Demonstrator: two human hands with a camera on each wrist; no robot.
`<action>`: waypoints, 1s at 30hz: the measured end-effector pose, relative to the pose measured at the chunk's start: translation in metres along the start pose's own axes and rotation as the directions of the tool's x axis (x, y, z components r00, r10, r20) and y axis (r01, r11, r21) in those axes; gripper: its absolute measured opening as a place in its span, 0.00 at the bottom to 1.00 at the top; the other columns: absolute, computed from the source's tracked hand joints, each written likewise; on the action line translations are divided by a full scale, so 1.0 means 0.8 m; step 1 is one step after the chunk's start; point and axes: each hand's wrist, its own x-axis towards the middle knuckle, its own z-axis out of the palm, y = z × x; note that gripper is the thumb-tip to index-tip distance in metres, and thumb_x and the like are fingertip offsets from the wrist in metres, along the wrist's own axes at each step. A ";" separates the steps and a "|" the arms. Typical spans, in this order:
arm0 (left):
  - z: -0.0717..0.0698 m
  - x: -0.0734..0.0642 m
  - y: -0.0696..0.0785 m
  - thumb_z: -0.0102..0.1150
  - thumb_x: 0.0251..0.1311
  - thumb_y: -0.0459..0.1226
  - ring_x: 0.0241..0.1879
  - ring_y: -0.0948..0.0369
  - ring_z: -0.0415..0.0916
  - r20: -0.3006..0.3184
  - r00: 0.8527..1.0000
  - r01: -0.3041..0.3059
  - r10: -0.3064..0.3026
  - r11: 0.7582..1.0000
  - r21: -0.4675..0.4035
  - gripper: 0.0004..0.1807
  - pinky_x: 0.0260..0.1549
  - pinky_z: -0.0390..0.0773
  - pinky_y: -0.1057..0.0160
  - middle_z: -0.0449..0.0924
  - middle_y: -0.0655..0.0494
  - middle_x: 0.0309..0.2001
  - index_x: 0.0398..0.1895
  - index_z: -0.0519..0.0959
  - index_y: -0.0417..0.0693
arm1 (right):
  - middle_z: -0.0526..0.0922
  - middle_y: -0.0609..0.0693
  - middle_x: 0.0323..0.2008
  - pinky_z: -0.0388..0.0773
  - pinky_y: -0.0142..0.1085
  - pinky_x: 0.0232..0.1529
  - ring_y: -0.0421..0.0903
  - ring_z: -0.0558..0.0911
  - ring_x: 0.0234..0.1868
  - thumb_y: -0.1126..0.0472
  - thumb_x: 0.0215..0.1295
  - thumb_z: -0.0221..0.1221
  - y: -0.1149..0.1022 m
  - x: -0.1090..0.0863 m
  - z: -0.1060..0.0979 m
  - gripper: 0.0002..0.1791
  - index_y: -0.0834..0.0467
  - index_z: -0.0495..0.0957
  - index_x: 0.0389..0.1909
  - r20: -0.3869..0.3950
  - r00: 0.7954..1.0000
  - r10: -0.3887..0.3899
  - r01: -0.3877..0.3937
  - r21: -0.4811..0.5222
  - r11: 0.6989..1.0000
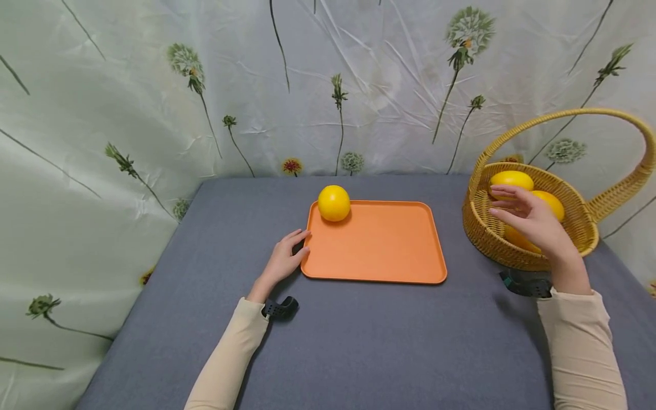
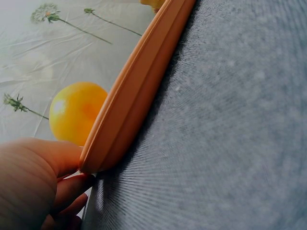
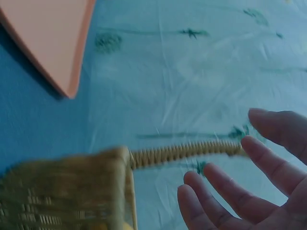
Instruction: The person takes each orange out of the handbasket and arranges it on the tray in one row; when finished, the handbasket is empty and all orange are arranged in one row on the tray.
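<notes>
Hovering above the basket (image 1: 482,239), our empty right hand (image 1: 538,221), fingers parted, has yellow fruit (image 1: 511,179) just beyond its fingertips; our relaxed left hand (image 1: 282,259) touches the tray (image 1: 379,245).

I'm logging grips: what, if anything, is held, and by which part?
The left hand touches the tray at its left rim; whether it grips cannot be told. The right hand, near the basket, holds nothing.

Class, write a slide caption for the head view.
Left hand touches the tray, one yellow fruit on it; right hand above the basket.
</notes>
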 end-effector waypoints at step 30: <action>-0.001 0.000 0.000 0.52 0.64 0.37 0.69 0.43 0.59 0.012 1.000 -0.013 0.013 1.000 -0.007 0.25 0.66 0.58 0.40 0.63 0.38 0.67 0.65 0.68 0.43 | 0.56 0.14 0.46 0.60 0.12 0.35 0.13 0.58 0.40 0.52 0.63 0.58 0.074 -0.031 -0.076 0.32 0.56 0.63 0.66 0.027 0.975 0.221 -0.202 -0.311 0.929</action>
